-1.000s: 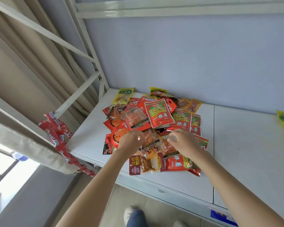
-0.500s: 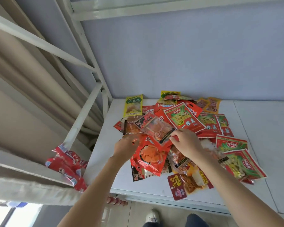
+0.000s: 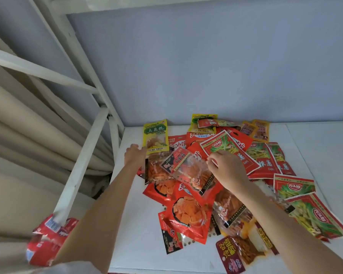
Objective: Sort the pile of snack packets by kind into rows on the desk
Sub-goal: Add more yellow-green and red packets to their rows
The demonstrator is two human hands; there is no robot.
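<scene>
A pile of snack packets covers the white desk [image 3: 136, 224]. My left hand [image 3: 135, 156] reaches to the pile's far left, its fingers curled at the lower left corner of a yellow packet [image 3: 155, 135]. My right hand [image 3: 227, 170] pinches the right edge of a clear packet with a red and black label [image 3: 186, 168], which lies on top of the pile's middle. Red and green packets [image 3: 293, 185] spread to the right. Red packets with orange contents [image 3: 186, 216] lie nearer me. A second yellow packet [image 3: 203, 118] is partly buried at the back.
A white metal bed frame [image 3: 81, 155] with slanted bars stands just left of the desk, with beige curtain [image 3: 28, 139] behind it. A bunch of red wrappers [image 3: 48, 240] hangs on the frame at lower left. The wall [image 3: 206, 66] closes off the desk's back.
My left hand moved up and away from the pile's middle to the yellow packet at the far left. My right hand stayed at the clear packet. The camera came closer to the pile.
</scene>
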